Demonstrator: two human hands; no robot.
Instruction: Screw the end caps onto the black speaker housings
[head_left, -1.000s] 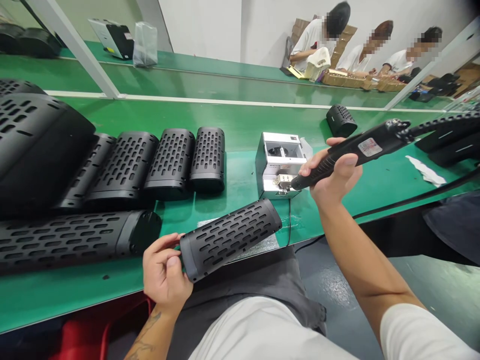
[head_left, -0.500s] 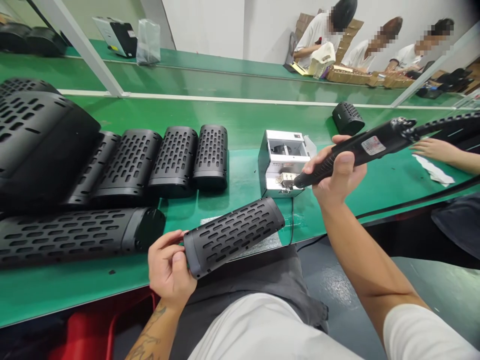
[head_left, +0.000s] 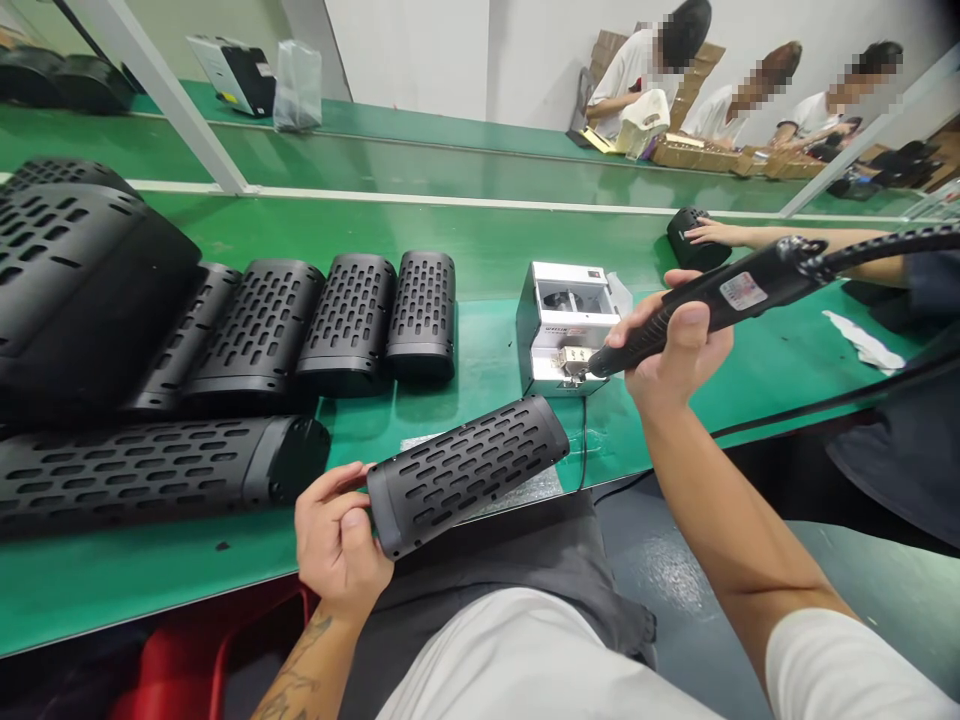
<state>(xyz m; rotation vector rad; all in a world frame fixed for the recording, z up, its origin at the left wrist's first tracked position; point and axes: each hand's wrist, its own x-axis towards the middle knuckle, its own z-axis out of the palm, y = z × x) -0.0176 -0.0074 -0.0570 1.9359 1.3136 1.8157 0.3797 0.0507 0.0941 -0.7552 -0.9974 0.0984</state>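
Observation:
My left hand [head_left: 341, 540] grips the near left end of a black slotted housing [head_left: 469, 475], which lies tilted over the table's front edge, its far end toward the right. In my right hand [head_left: 675, 350] is a black electric screwdriver [head_left: 712, 310] with a corded rear end and a small label. Its tip meets the metal pick-up block of a white screw feeder [head_left: 570, 325]. Whether a screw is on the tip cannot be made out, as the tip is small and dark.
Several black slotted housings [head_left: 346, 315] stand along the left of the green table [head_left: 480, 230]. A co-worker's hand [head_left: 720, 232] touches another black housing [head_left: 686, 240] at right. A white cloth [head_left: 862, 342] lies nearby. Other people work behind the rail [head_left: 450, 200].
A co-worker's arm has reached in from the right, and its hand is now on the black housing there. My hands, the screwdriver and the held housing are nearly unchanged.

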